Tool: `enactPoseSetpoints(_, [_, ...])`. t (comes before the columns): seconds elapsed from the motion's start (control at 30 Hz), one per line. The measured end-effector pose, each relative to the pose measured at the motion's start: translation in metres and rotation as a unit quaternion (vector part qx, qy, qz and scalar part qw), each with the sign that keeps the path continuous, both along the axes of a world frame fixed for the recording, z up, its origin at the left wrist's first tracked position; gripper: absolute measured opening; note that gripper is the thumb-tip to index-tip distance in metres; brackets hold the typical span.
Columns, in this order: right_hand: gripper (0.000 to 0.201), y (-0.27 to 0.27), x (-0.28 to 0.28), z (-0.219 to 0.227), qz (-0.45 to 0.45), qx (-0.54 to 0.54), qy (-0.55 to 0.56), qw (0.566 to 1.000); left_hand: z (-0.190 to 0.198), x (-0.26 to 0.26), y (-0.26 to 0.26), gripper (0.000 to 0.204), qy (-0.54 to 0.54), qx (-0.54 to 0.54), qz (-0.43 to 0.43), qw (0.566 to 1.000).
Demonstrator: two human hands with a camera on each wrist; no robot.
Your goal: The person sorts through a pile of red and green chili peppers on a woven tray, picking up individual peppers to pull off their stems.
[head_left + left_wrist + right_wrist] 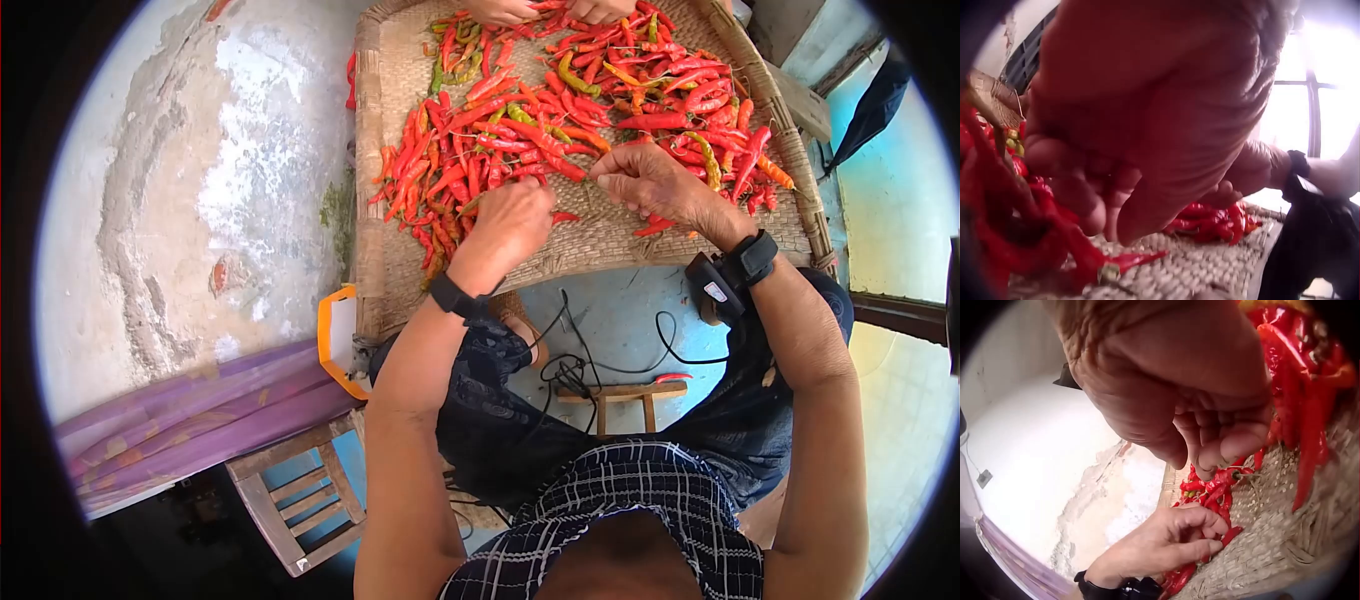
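Observation:
Red, orange and greenish chili peppers [510, 120] cover a woven tray [590, 240]. My left hand [515, 215] is low over the near edge of the left heap, fingers loosely curled and fingertips right by a single red pepper [1135, 259]. That pepper lies on the weave, and nothing shows between thumb and fingers in the left wrist view. To the right, my right hand [655, 185] hovers beside the right heap. Its fingers [1235, 447] are loosely bent, thumb apart from them, with no pepper between. A stemmed pepper [1236, 475] shows just beyond its fingertips.
Another person's hands [600, 8] work at the tray's far side. A raised rim [765, 85] borders the right edge, and a rough wall [240, 180] stands at left. Below are black cables [570, 375] and a wooden stool [625, 393] with one red pepper on it.

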State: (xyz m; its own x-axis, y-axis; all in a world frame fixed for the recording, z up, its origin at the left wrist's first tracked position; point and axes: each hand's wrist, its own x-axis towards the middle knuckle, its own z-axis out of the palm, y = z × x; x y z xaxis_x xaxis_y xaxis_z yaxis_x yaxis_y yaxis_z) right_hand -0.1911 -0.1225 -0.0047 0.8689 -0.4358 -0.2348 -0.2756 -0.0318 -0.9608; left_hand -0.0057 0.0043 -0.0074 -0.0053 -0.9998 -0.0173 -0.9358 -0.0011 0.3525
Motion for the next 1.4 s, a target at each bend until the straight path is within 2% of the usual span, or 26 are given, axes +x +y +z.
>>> enactPoseSetpoints(0.07, [0.021, 0.002, 0.001, -0.002, 0.027, -0.024, -0.019, 0.999, -0.02, -0.005, 0.003, 0.007, -0.135, 0.002, 0.004, 0.991])
enactPoseSetpoints(0.17, [0.017, 0.006, 0.0, 0.006, -0.011, -0.003, -0.007, 1.0, -0.023, -0.008, 0.003, 0.01, -0.154, -0.002, -0.047, 0.987])
enactPoseSetpoints(0.23, [0.018, 0.004, 0.0, 0.003, 0.001, -0.004, -0.005, 1.0, -0.012, -0.01, 0.0, 0.01, -0.142, 0.01, -0.041, 0.989])
enactPoseSetpoints(0.33, [0.018, 0.004, 0.001, -0.001, -0.001, -0.038, -0.009, 0.999, 0.006, -0.005, -0.006, 0.007, -0.074, 0.004, 0.014, 0.997])
enactPoseSetpoints(0.37, [0.018, 0.005, 0.002, -0.006, -0.004, -0.037, -0.011, 0.999, 0.01, 0.0, -0.009, 0.007, 0.108, 0.012, 0.063, 0.992])
enactPoseSetpoints(0.4, [0.017, 0.008, 0.004, -0.011, 0.006, -0.04, -0.017, 0.999, 0.014, 0.002, -0.012, 0.009, 0.286, 0.02, 0.109, 0.952])
enactPoseSetpoints(0.43, [0.017, 0.009, 0.006, -0.015, 0.018, -0.043, -0.023, 0.999, 0.016, 0.001, -0.013, 0.009, 0.285, 0.021, 0.107, 0.952])
enactPoseSetpoints(0.47, [0.017, 0.012, 0.008, -0.018, 0.016, -0.044, -0.024, 0.999, 0.02, -0.002, -0.012, 0.012, 0.432, 0.028, 0.122, 0.893])
enactPoseSetpoints(0.5, [0.017, 0.019, 0.009, -0.018, 0.017, -0.052, -0.049, 0.997, 0.021, -0.003, -0.011, 0.014, 0.568, 0.035, 0.135, 0.811])
enactPoseSetpoints(0.57, [0.017, 0.022, 0.011, -0.017, 0.019, -0.06, -0.076, 0.995, 0.008, -0.007, -0.012, 0.013, 0.572, 0.047, 0.118, 0.81])
enactPoseSetpoints(0.63, [0.019, 0.022, 0.01, -0.016, 0.03, -0.042, -0.037, 0.998, 0.008, -0.014, -0.009, 0.014, 0.565, 0.051, 0.1, 0.818])
enactPoseSetpoints(0.7, [0.021, 0.014, 0.009, -0.009, 0.016, -0.035, -0.022, 0.999, 0.008, -0.012, -0.012, 0.016, 0.552, 0.058, 0.097, 0.826])
enactPoseSetpoints(0.77, [0.022, 0.004, 0.004, 0.006, 0.002, -0.03, -0.008, 1.0, 0.003, -0.007, -0.016, 0.018, 0.406, -0.1, 0.094, 0.904])
enactPoseSetpoints(0.8, [0.024, -0.002, 0.0, 0.022, -0.062, -0.006, -0.009, 0.998, 0.002, -0.001, -0.018, 0.017, 0.327, -0.157, 0.084, 0.928])
enactPoseSetpoints(0.83, [0.026, -0.007, -0.002, 0.03, -0.126, 0.019, -0.011, 0.992, 0.001, 0.004, -0.019, 0.017, 0.323, -0.158, 0.08, 0.93])
enactPoseSetpoints(0.87, [0.026, -0.02, -0.003, 0.019, -0.182, 0.1, -0.091, 0.974, 0.001, 0.01, -0.019, 0.017, 0.252, -0.167, 0.089, 0.949])
enactPoseSetpoints(0.9, [0.028, -0.027, -0.003, 0.024, -0.247, 0.189, -0.182, 0.933, 0.001, 0.015, -0.021, 0.017, 0.181, -0.174, 0.098, 0.963])
enactPoseSetpoints(0.93, [0.026, -0.03, -0.007, 0.027, -0.289, 0.229, -0.198, 0.908, 0.002, 0.018, -0.028, 0.02, 0.073, -0.198, 0.074, 0.975])
enactPoseSetpoints(0.97, [0.024, -0.029, -0.008, 0.03, -0.325, 0.269, -0.206, 0.883, 0.0, 0.021, -0.034, 0.02, 0.071, -0.198, 0.071, 0.975])
enactPoseSetpoints(1.0, [0.024, -0.027, -0.008, 0.029, -0.326, 0.269, -0.209, 0.882, 0.0, 0.021, -0.042, 0.021, 0.028, -0.224, 0.042, 0.973])
enactPoseSetpoints(1.07, [0.021, -0.02, -0.008, 0.026, -0.292, 0.24, -0.167, 0.91, 0.001, 0.021, -0.061, 0.023, -0.017, -0.248, 0.01, 0.969])
enactPoseSetpoints(1.17, [0.02, -0.02, -0.007, 0.031, -0.253, 0.181, -0.172, 0.935, 0.0, 0.024, -0.102, 0.03, -0.088, -0.118, 0.01, 0.989])
enactPoseSetpoints(1.2, [0.02, -0.021, -0.007, 0.035, -0.244, 0.159, -0.184, 0.939, 0.002, 0.024, -0.117, 0.039, -0.095, -0.055, 0.006, 0.994])
enactPoseSetpoints(1.23, [0.02, -0.022, -0.008, 0.034, -0.246, 0.158, -0.187, 0.938, 0.001, 0.02, -0.121, 0.039, -0.096, -0.056, 0.003, 0.994])
enactPoseSetpoints(1.3, [0.018, -0.025, -0.01, 0.032, -0.253, 0.14, -0.169, 0.942, 0.002, 0.011, -0.129, 0.047, -0.145, 0.092, 0.081, 0.982])
enactPoseSetpoints(1.4, [0.019, -0.026, -0.012, 0.033, -0.251, 0.146, -0.175, 0.941, 0.002, 0.014, -0.127, 0.048, -0.175, 0.099, 0.046, 0.979])
